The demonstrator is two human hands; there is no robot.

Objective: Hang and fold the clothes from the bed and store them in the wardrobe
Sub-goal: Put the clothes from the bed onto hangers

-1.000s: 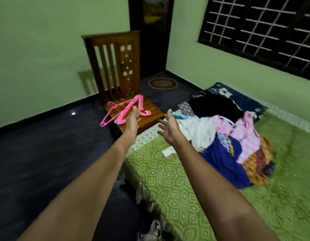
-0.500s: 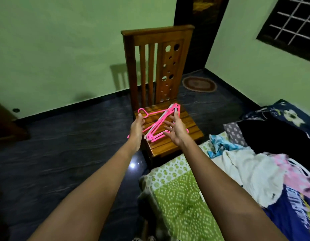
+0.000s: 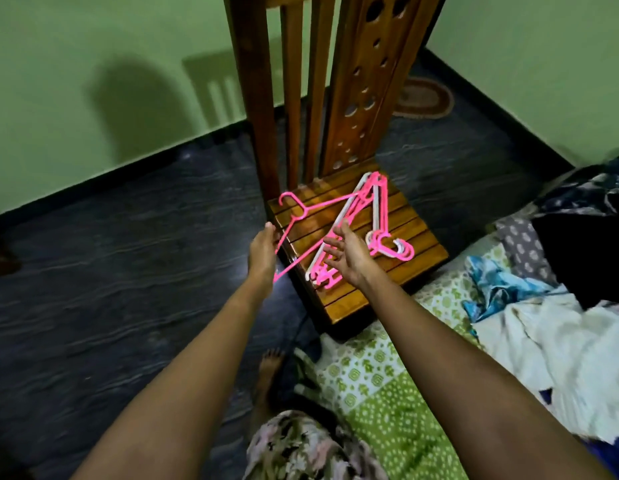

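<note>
While the left hand (image 3: 263,245) pinches one pink hanger (image 3: 303,220) by its sloping arm, holding it lifted over the left front corner of the chair seat (image 3: 419,258), the right hand (image 3: 349,254) is spread open, palm up, fingers apart, and grips nothing. It hovers just above the bundle of hangers (image 3: 374,220), pink and white ones, which lie in a heap across the middle of the seat with their hooks toward the right edge. The single hanger seems separated from this heap, though its far tip is close to the others and I cannot tell if it touches them.

The chair (image 3: 363,98) stands against the corner of the bed (image 3: 370,382). On the bed, toward its right side, the clothes (image 3: 543,327) wait in a loose pile: a white piece, a blue one, something dark behind. No garment is on a hanger yet.

I judge the step in hand is taking one hanger free, the very beginning of the task. Next the person should turn to the bed, choose a garment with the free right hand, and slide the hanger into its neck. The wardrobe is not in view.
</note>
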